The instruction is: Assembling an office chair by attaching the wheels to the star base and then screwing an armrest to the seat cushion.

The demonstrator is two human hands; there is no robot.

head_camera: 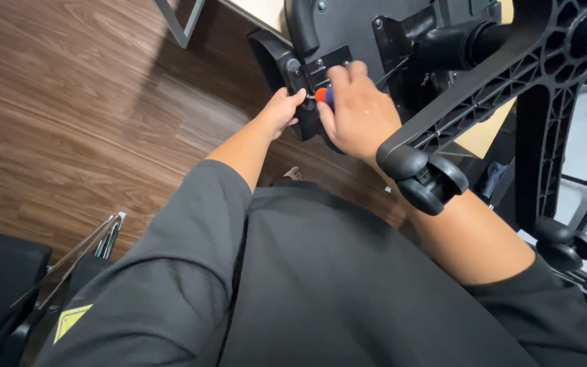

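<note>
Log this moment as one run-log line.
right hand: grips orange-handled screwdriver | left hand: steadies armrest bracket | upturned office chair base beside

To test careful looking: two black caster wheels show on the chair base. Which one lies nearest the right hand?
The upper caster, just below the right hand and crossing its forearm. The other caster sits lower right, farther off.

We see an evenly lit indoor scene, moderately bright, with soft light falling from above. The brown wood-grain plank floor [83, 102] carries a faint sheen and only diffuse shadows. The glossy black plastic star-shaped chair base [545, 61] shows pale highlights along its ribs, while its recesses go nearly featureless. The dark grey cotton shirt [307, 285] reads slightly soft up close. Straight lines bow mildly toward the frame's edges.
</note>
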